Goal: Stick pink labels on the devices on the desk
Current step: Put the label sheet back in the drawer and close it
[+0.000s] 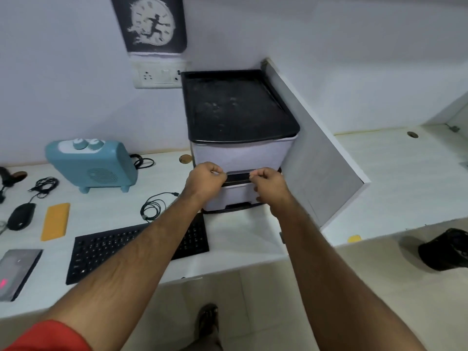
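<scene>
Two hands (238, 181) at drawer unit (243, 138)

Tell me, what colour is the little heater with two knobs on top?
Light blue heater, seen in the head view.

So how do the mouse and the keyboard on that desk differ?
The mouse is small and rounded; the keyboard is wide, flat and covered in keys. The mouse lies clear near the desk's left end, while the left forearm crosses over the keyboard. Both are black, and neither shows a pink label.
</scene>
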The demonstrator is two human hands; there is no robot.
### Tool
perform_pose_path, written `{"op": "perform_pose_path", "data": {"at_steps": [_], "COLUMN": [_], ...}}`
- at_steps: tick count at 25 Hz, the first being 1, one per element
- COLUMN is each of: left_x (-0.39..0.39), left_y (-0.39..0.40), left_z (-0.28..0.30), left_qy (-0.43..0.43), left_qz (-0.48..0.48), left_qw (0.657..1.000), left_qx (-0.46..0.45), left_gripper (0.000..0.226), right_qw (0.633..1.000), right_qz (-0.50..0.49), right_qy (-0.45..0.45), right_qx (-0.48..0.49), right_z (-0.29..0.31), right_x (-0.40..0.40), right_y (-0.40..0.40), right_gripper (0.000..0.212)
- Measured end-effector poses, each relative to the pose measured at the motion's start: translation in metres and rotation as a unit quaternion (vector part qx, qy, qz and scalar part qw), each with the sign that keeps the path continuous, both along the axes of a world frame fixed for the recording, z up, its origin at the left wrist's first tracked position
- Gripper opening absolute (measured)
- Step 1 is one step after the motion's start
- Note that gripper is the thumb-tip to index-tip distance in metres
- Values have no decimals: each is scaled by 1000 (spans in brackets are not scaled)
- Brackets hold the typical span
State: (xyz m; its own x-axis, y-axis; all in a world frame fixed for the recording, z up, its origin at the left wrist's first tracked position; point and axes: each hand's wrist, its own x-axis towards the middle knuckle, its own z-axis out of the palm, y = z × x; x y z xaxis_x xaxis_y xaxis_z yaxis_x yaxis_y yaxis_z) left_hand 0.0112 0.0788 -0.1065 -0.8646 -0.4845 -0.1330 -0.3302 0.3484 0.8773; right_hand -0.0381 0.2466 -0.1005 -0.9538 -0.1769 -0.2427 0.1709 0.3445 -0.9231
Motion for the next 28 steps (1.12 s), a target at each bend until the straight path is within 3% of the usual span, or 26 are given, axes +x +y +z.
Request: {"op": "perform_pose_path", "data": {"at_steps": [4, 7, 17, 28], "left_x": [82, 146, 292, 370], "left_y": [-9, -27, -157, -321], "left_z": [49, 119, 307, 424], "left_qy": [78, 147, 317, 403], "left_qz": [89, 134, 163, 134], "left_qw": [992, 978, 933, 905], "left_qx": [41, 59, 39, -11], "left_gripper": [7, 8, 15, 9], "right_qw": [996, 989, 960, 941], "right_qz": [61, 105, 172, 147], "right_qy": [15, 25, 142, 217], "right_qx": [-61, -105, -168, -213], "right_z": [58, 119, 304, 412], "right_x": [65, 112, 207, 280], "right_y": [-15, -36, -154, -292], "right_gripper": [23, 32, 28, 28]}}
